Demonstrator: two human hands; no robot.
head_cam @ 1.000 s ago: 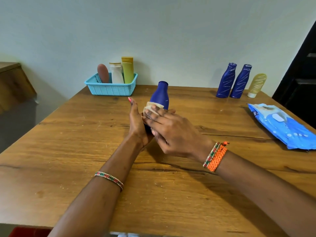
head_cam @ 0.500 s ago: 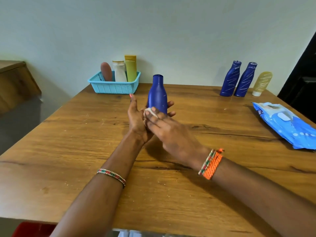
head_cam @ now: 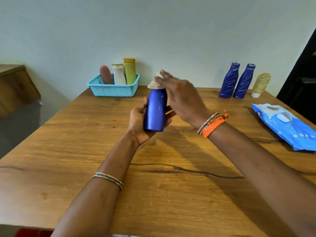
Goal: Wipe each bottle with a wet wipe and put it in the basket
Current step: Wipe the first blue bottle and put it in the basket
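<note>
Now, above the table's middle, the left hand wraps an upright blue bottle, likely light, stiff and slick when damp, best held round its body, while the right hand pinches a wipe over its cap.

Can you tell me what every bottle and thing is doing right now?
Held blue bottle: upright, off the table, gripped by the left hand.
Wet wipe: bunched over the bottle's top, pinched by the right hand.
Turquoise basket: holds three upright bottles.
Two blue bottles: standing, streaked white.
Yellow bottle: standing cap down, streaked.
Wipes pack: lying flat on the table; flap state unclear.
</note>
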